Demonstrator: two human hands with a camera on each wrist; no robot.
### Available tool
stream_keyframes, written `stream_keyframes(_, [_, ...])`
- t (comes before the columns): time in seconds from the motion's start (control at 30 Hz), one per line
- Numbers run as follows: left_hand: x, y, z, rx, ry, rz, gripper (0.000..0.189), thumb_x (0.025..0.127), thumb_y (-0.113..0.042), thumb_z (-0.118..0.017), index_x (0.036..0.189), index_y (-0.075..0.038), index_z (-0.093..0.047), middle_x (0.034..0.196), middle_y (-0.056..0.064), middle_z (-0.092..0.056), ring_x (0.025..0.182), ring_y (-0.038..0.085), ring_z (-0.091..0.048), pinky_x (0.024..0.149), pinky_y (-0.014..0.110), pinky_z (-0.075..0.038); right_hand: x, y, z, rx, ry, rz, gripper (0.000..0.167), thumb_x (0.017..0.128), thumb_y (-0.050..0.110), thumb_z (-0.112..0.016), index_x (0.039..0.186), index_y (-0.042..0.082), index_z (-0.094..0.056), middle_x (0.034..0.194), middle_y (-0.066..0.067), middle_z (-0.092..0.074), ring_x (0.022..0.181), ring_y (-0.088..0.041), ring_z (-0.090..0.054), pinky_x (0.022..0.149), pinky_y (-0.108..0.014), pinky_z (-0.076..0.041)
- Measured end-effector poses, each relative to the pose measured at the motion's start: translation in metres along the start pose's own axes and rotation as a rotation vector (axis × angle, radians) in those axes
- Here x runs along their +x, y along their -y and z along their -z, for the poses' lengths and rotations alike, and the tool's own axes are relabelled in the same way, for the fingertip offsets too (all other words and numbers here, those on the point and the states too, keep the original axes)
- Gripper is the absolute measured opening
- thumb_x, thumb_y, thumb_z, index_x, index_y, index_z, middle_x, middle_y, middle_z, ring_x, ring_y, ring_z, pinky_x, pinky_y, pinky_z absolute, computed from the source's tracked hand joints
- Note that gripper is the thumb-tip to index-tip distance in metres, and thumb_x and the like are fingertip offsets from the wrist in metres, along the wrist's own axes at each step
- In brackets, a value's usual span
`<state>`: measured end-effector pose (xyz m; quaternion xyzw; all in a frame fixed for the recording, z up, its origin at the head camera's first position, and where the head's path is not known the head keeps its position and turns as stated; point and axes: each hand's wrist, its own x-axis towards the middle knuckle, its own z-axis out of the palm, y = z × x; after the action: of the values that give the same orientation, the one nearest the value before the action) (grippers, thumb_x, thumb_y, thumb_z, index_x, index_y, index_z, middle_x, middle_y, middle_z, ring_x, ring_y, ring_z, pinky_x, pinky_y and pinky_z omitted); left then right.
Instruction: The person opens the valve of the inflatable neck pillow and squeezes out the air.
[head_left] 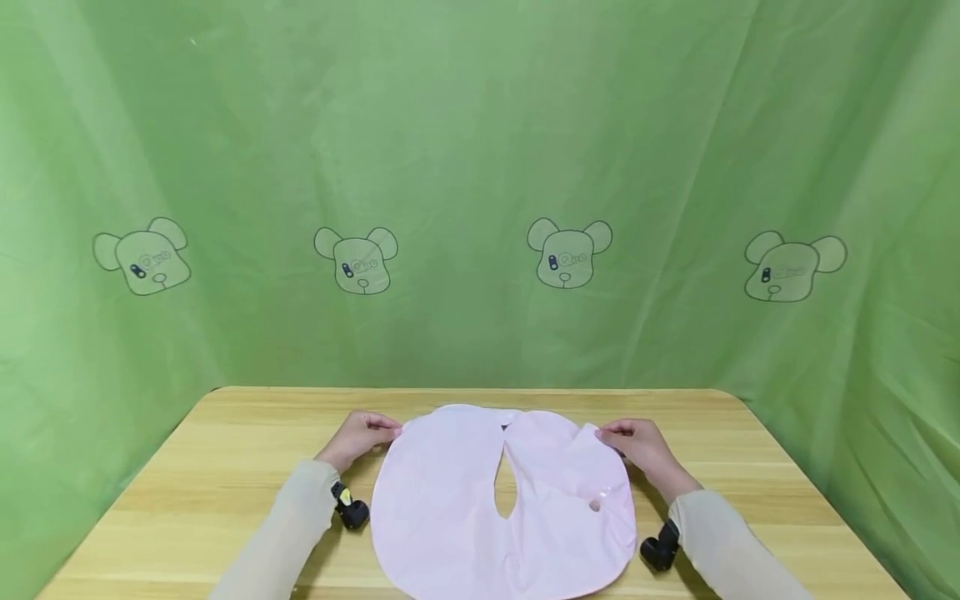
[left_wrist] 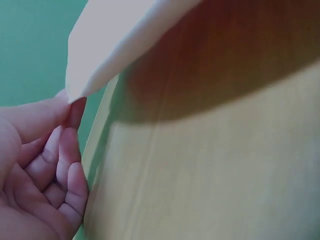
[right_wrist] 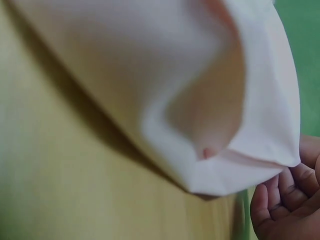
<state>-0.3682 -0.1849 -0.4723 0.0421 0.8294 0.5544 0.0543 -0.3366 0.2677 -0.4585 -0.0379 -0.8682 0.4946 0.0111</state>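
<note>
A pale pink bib (head_left: 435, 508), wide and rounded, is spread in front of me, with a long pointed opening down its middle and a small tab joining its halves at the top. My left hand (head_left: 360, 437) pinches its upper left edge between thumb and finger. At the upper right edge, my right hand (head_left: 641, 448) pinches a folded bit of the material. The right half is creased and has a small hole low down. In the left wrist view the pinched corner of the bib (left_wrist: 107, 45) hangs above the wood, casting a shadow. Folds of the bib (right_wrist: 215, 177) bulge in the right wrist view.
A light wooden table (head_left: 247, 450) lies under the bib, its far edge near the hands. Green cloth (head_left: 465, 125) with printed bear heads hangs behind and at both sides. Black wrist cameras (head_left: 352, 510) sit on both sleeves.
</note>
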Motion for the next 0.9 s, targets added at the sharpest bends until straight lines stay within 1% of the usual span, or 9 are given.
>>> stream_keyframes(0.17, [0.0,-0.003,0.005,0.015,0.025,0.009,0.02,0.083,-0.012,-0.071,0.097,0.002,-0.07,0.081,0.004,-0.068,0.064,0.014,-0.053,0.056,0.025,-0.045,-0.001,-0.004,0.003,0.012,0.008,-0.027,0.028,0.088,0.018,-0.066,0.102,-0.007,-0.066,0.09,-0.006,-0.069,0.073,-0.012,-0.056,0.063,-0.025,-0.049])
stream_keyframes(0.23, [0.001,-0.004,0.007,0.012,0.021,0.005,0.02,0.083,-0.011,-0.071,0.097,0.003,-0.07,0.08,0.004,-0.067,0.065,0.013,-0.053,0.057,0.024,-0.045,-0.001,-0.005,0.005,0.024,0.007,-0.039,0.029,0.088,0.018,-0.066,0.102,-0.007,-0.066,0.088,-0.005,-0.068,0.072,-0.012,-0.057,0.063,-0.025,-0.049])
stream_keyframes(0.4, [0.004,-0.003,0.011,0.024,-0.024,0.001,0.02,0.083,-0.012,-0.071,0.096,0.003,-0.07,0.087,0.005,-0.068,0.075,0.013,-0.056,0.067,0.025,-0.047,-0.001,-0.007,0.007,0.036,0.006,-0.05,0.031,0.088,0.019,-0.066,0.103,-0.008,-0.065,0.085,-0.004,-0.067,0.07,-0.013,-0.058,0.062,-0.026,-0.05])
stream_keyframes(0.5, [0.005,-0.002,0.012,0.029,-0.048,-0.004,0.02,0.083,-0.012,-0.071,0.097,0.003,-0.07,0.09,0.007,-0.069,0.077,0.014,-0.056,0.068,0.026,-0.047,0.0,-0.008,0.007,0.029,0.002,-0.046,0.03,0.088,0.019,-0.066,0.102,-0.007,-0.065,0.086,-0.004,-0.068,0.071,-0.013,-0.057,0.061,-0.025,-0.049])
stream_keyframes(0.63, [0.005,0.001,0.013,0.005,-0.081,-0.004,0.02,0.083,-0.01,-0.071,0.098,0.004,-0.07,0.092,0.009,-0.07,0.076,0.012,-0.056,0.068,0.025,-0.047,0.002,-0.01,0.006,0.01,-0.009,-0.034,0.028,0.088,0.019,-0.066,0.1,-0.006,-0.067,0.088,-0.004,-0.068,0.074,-0.012,-0.055,0.061,-0.022,-0.047])
stream_keyframes(0.77, [0.006,0.005,0.014,-0.001,-0.102,0.007,0.021,0.083,-0.011,-0.071,0.099,0.003,-0.07,0.095,0.01,-0.07,0.076,0.012,-0.056,0.067,0.024,-0.047,0.004,-0.014,0.007,-0.012,-0.024,-0.02,0.027,0.087,0.02,-0.067,0.099,-0.005,-0.068,0.092,-0.007,-0.069,0.078,-0.01,-0.054,0.065,-0.021,-0.046])
stream_keyframes(0.9, [0.006,0.008,0.016,-0.003,-0.113,0.03,0.021,0.083,-0.013,-0.071,0.099,0.001,-0.071,0.091,0.006,-0.07,0.073,0.012,-0.056,0.063,0.025,-0.047,0.004,-0.017,0.007,-0.013,-0.04,-0.021,0.028,0.086,0.021,-0.068,0.098,-0.005,-0.068,0.095,-0.008,-0.07,0.08,-0.009,-0.055,0.067,-0.019,-0.046])
